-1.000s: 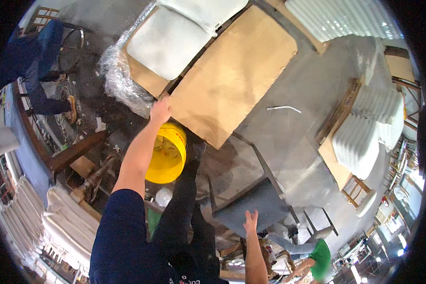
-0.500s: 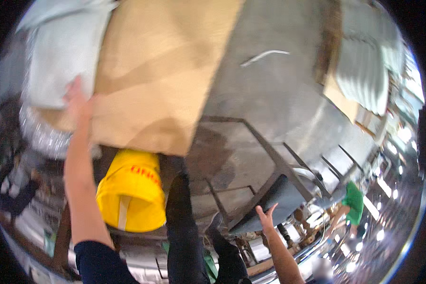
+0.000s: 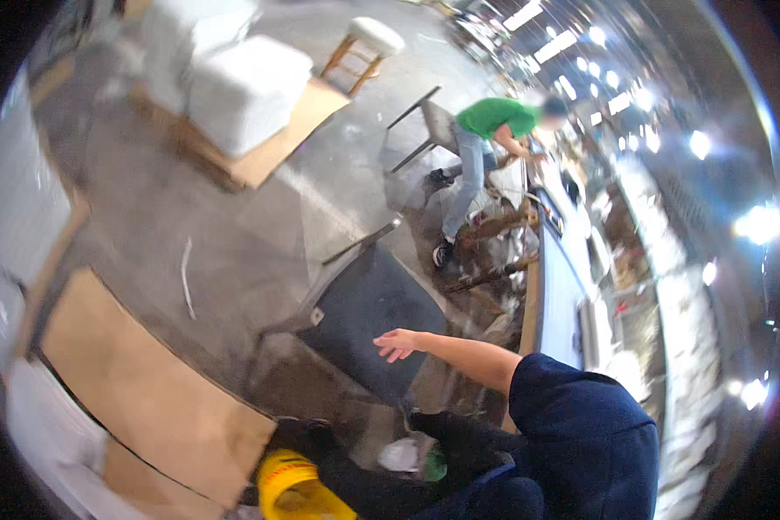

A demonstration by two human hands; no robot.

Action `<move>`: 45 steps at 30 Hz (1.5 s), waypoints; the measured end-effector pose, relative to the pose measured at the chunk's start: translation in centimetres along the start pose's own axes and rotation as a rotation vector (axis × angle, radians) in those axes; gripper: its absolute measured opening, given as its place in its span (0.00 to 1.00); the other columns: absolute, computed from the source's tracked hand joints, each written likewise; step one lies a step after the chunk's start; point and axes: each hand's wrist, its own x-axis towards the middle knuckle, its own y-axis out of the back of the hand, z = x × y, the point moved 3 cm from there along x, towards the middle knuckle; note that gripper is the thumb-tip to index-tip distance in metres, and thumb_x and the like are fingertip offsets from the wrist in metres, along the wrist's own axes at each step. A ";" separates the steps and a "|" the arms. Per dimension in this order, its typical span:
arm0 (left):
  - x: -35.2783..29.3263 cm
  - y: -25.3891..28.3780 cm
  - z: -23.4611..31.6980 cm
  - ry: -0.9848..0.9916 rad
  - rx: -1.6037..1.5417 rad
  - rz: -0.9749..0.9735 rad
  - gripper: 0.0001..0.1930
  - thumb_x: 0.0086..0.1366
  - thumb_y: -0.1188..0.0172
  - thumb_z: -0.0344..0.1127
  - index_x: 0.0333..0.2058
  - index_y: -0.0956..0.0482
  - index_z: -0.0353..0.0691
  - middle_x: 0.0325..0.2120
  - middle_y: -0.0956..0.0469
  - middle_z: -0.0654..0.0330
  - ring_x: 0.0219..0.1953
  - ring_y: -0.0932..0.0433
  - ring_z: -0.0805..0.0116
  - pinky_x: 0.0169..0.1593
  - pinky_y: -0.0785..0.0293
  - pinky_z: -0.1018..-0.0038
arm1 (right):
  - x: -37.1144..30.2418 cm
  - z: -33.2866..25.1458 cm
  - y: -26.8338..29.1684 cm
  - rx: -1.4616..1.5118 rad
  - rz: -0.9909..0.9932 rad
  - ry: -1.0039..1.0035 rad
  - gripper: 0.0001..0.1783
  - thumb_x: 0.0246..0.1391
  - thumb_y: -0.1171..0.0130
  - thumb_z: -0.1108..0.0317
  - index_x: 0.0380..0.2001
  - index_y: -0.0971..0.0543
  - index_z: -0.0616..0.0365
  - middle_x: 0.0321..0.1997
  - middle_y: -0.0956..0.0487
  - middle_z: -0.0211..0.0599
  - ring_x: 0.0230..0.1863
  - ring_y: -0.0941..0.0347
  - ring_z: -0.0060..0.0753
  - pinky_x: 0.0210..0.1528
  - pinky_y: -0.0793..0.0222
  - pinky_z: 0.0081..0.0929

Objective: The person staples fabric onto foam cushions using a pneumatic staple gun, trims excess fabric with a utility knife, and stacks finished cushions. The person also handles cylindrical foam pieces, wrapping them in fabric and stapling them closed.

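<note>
My right hand (image 3: 396, 345) reaches out over a dark, square seat or panel on thin metal legs (image 3: 368, 316). Its fingers are stretched and hold nothing; whether they touch the dark surface I cannot tell. My left hand is out of view. Close to my legs at the bottom is a yellow bucket-like container (image 3: 299, 490) with red lettering, cut off by the lower edge. A large brown cardboard sheet (image 3: 152, 381) lies to the left of it, beside white wrapped stacks (image 3: 56, 425).
A person in a green shirt (image 3: 498, 117) bends over a long workbench (image 3: 563, 251) on the right, with a chair (image 3: 439, 126) behind. White stacks (image 3: 247, 95) rest on cardboard at the far left, near a wooden stool (image 3: 360, 52). A white strip (image 3: 186, 277) lies on the floor.
The view has swung to the right. My left hand, earlier by the white stack and cardboard, has gone out of view. My right hand now hangs over the dark panel, earlier beside it.
</note>
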 end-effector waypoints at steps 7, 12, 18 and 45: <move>-8.1 26.4 11.4 -0.041 -0.377 -0.018 0.38 0.69 0.37 0.43 0.70 0.38 0.27 0.60 0.28 0.25 0.59 0.25 0.30 0.63 0.27 0.46 | -18.8 10.0 -0.3 0.044 0.236 0.364 0.20 0.69 0.44 0.49 0.52 0.17 0.50 0.41 0.13 0.30 0.36 0.16 0.29 0.49 0.20 0.34; -26.7 42.8 31.3 -0.715 -0.238 0.054 0.43 0.72 0.47 0.64 0.72 0.37 0.34 0.63 0.27 0.33 0.64 0.28 0.35 0.66 0.31 0.51 | -24.3 18.7 -0.7 0.114 0.277 0.464 0.23 0.69 0.43 0.48 0.55 0.17 0.54 0.43 0.13 0.33 0.39 0.16 0.29 0.49 0.20 0.34; -39.5 50.4 47.9 -1.322 -0.776 -0.480 0.42 0.56 0.30 0.43 0.68 0.30 0.34 0.57 0.19 0.43 0.55 0.15 0.54 0.58 0.20 0.61 | -30.3 24.7 5.1 0.659 0.676 0.677 0.21 0.69 0.41 0.56 0.57 0.18 0.57 0.52 0.14 0.44 0.55 0.18 0.37 0.59 0.24 0.36; -99.0 65.7 66.4 -2.981 -1.294 -1.096 0.27 0.64 0.32 0.33 0.63 0.20 0.52 0.67 0.25 0.60 0.64 0.22 0.55 0.60 0.19 0.59 | -56.6 60.9 -0.2 1.917 2.151 0.589 0.36 0.74 0.55 0.40 0.70 0.33 0.57 0.70 0.30 0.44 0.71 0.34 0.43 0.71 0.40 0.45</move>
